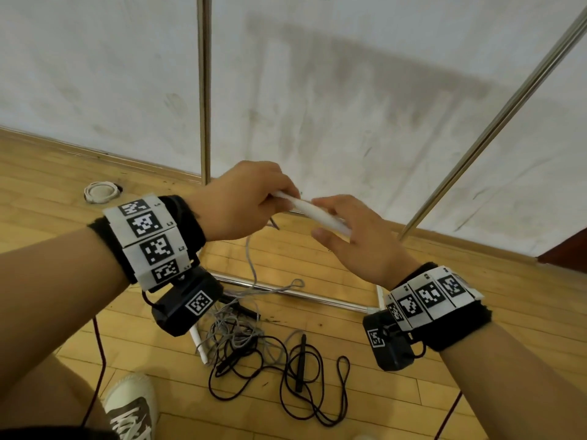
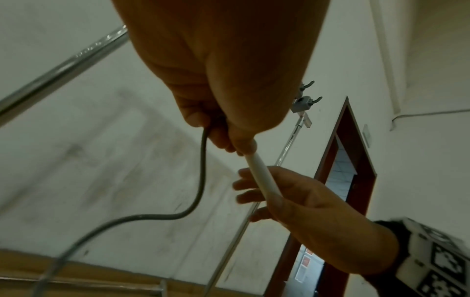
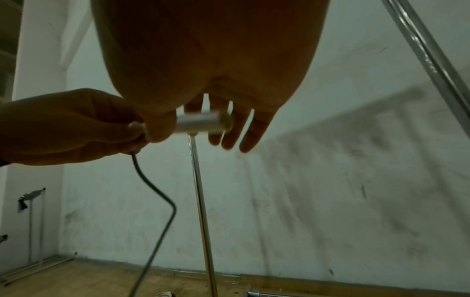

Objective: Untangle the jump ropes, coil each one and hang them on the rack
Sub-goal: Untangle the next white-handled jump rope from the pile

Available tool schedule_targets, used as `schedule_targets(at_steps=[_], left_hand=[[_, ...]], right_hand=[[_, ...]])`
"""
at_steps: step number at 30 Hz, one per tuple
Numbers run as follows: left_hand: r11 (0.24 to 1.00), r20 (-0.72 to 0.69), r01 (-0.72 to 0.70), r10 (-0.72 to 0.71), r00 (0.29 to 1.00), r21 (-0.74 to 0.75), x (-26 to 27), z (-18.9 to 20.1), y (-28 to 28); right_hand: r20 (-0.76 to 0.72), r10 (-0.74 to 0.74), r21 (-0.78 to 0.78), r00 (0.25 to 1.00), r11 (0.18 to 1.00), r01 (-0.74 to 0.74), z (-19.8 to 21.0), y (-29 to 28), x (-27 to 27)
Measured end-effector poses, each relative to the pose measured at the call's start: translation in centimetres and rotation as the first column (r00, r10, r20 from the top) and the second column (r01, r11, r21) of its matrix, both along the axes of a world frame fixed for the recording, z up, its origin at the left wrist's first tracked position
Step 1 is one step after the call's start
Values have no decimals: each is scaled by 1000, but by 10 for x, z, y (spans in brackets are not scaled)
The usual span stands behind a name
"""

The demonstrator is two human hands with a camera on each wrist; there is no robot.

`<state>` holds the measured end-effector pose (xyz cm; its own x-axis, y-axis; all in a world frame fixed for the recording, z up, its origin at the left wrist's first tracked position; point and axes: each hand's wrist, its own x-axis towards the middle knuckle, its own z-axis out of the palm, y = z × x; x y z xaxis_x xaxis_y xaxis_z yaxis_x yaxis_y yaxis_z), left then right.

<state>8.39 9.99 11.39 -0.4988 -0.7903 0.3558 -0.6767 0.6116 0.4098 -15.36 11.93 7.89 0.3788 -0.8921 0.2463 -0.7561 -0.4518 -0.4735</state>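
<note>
No brand name or readable writing showed anywhere; the only markings were black-and-white square code tags on the wrist bands [image 1: 149,238] and on the small black cameras under each wrist. The left hand [image 1: 241,203] was curled round the narrow end of a white handle [image 1: 313,212], its fingers [image 2: 195,118] clenched on that end and on the grey rope [image 1: 251,262] leaving it. The handle lay roughly level in front of the person, its long axis running from the left hand across and slightly down to the right hand [image 1: 352,241], with the rope end pointing left and the free butt end pointing right. The right hand's fingers [image 3: 246,132] were straight and spread, released rather than gripping, and the handle rested across them with the thumb near it. From the left fist the grey rope dropped in a loose bend to the wooden floor [image 1: 413,392], where it joined a knotted heap with a black rope [image 1: 279,392] just in front of the person's shoe [image 1: 133,404]. A second white handle [image 1: 198,342] lay at the heap's left edge, pointing away and slightly left, partly hidden by the left wrist camera, and a black handle [image 1: 300,363] lay near the middle, pointing nearly straight away from the person. The metal rack [image 1: 205,90] stood behind the hands against the scuffed white wall [image 1: 349,90], its base bar on the floor just beyond the heap. A small white coil [image 1: 101,192] lay on the floor by the wall, well apart to the left.
</note>
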Motion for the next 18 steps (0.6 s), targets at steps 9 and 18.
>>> schedule_targets(at_steps=[9,18], left_hand=[[987,-31,-91,96,995,131,2,-8,-4],[912,73,-157,140,988,379,26,-28,-19]], right_hand=[[-140,-95,-125,986,989,78,20,-1,-4],[182,-348,-143,920,916,375,36,-17,-57]])
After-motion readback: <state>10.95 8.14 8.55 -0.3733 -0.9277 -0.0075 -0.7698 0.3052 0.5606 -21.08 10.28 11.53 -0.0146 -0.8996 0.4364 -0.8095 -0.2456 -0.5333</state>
